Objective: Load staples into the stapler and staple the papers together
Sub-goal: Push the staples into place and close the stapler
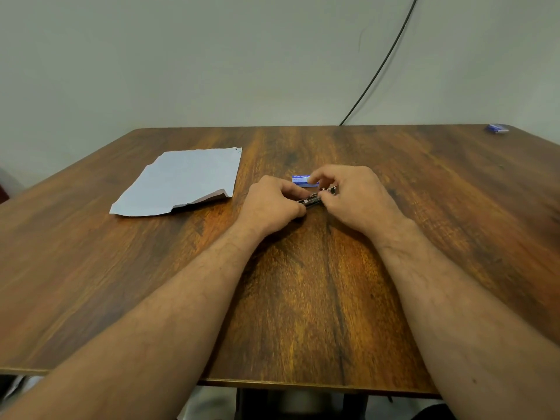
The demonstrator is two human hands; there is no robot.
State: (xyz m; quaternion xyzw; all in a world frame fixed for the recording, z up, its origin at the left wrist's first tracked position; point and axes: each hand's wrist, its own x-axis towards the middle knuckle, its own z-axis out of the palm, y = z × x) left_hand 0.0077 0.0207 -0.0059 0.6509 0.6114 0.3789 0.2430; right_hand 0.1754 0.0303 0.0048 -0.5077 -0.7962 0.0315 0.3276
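Observation:
A small dark stapler lies low over the wooden table, held between both hands. My left hand grips its near-left end. My right hand pinches its far-right end, where a metal part shows between the fingertips. Most of the stapler is hidden by my fingers. Just behind the hands sits a small blue and white staple box. The pale papers lie flat to the left, with the near right corner curled up.
Another small blue box rests at the table's far right corner. A black cable runs down the wall behind the table. The table's near edge crosses the bottom of the view.

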